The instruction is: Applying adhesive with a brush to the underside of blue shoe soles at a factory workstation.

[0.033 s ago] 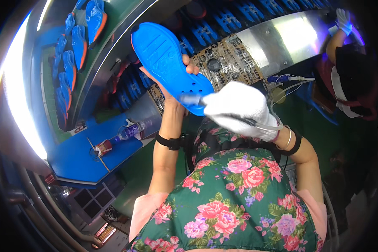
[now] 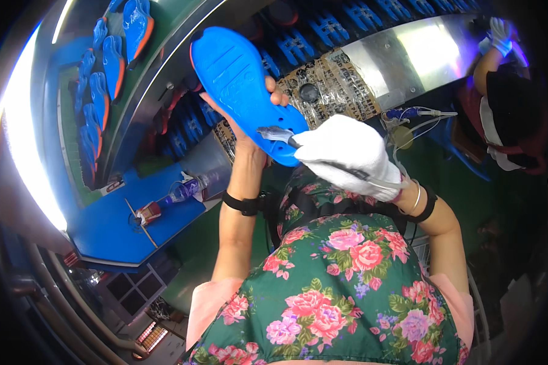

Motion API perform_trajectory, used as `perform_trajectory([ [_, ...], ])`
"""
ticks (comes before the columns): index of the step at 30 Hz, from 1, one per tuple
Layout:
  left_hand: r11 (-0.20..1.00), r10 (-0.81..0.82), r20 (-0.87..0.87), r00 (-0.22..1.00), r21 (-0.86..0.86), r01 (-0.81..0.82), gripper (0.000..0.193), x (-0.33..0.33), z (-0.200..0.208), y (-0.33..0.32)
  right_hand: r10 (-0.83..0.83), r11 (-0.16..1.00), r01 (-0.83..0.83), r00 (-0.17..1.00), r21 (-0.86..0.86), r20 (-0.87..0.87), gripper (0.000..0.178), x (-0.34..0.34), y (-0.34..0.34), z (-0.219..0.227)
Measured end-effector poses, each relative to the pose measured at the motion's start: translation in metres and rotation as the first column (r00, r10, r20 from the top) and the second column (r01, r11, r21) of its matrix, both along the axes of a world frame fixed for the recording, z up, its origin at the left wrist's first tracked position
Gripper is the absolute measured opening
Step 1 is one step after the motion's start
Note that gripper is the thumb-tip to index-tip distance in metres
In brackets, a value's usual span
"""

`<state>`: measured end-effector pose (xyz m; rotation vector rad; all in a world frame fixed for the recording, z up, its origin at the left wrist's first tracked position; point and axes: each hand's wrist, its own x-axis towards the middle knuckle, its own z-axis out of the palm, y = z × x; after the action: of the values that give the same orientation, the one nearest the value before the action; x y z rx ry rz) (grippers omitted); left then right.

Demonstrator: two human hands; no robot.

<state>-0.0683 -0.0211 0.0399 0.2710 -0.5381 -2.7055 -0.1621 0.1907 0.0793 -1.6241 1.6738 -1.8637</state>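
Note:
My bare left hand (image 2: 245, 135) is closed around the edges of a blue shoe sole (image 2: 231, 73), holding it tilted up over the work surface. Its fingertips curl over the sole's right edge. The sole has shallow ridges at its far end and small round holes at the near end. In a white glove, my right hand (image 2: 347, 158) grips a small brush (image 2: 275, 134) whose flattened tip meets the sole's face among the holes. The glove hides most of the handle. A thin pale tube (image 2: 391, 185) runs along the glove toward my wrist.
Brown printed cardboard (image 2: 338, 85) under clear wrap covers part of the metal ledge (image 2: 402, 67). Blue-and-orange soles (image 2: 112, 67) lie on a green surface at left. Behind a blue board (image 2: 115, 234), pipes curve downward. Another person's gloved hand (image 2: 499, 36) is at far right.
The brush tip has shifted slightly up and left over the holes, and shows sharper than before. The sole and my left hand have moved up a little.

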Motion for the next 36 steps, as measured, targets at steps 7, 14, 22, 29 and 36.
perform_trajectory([
  [7,0.928,-0.356,0.127,0.926,-0.066,0.366,0.121,-0.005,-0.003,-0.027,0.392,0.919,-0.387,0.917,-0.069,0.071,0.026,-0.003,0.000,-0.010],
  [14,0.830,-0.552,0.174,0.815,0.028,0.556,0.123,-0.010,-0.016,-0.039,0.349,0.937,-0.318,0.869,0.145,-0.350,0.031,0.000,-0.005,-0.011],
  [22,0.821,-0.504,0.430,0.749,-0.033,0.570,0.126,-0.008,-0.007,-0.044,0.403,0.887,-0.432,0.896,0.161,0.186,0.022,-0.018,-0.008,-0.002],
  [29,0.969,-0.223,0.299,0.928,-0.039,0.245,0.077,0.005,-0.012,0.000,-0.081,0.991,0.037,0.928,0.127,0.363,0.019,-0.040,-0.013,0.012],
  [36,0.925,-0.237,0.532,0.813,-0.131,0.356,0.050,0.022,-0.017,0.030,-0.062,0.979,0.060,0.998,0.195,0.006,0.018,-0.051,-0.014,0.010],
])
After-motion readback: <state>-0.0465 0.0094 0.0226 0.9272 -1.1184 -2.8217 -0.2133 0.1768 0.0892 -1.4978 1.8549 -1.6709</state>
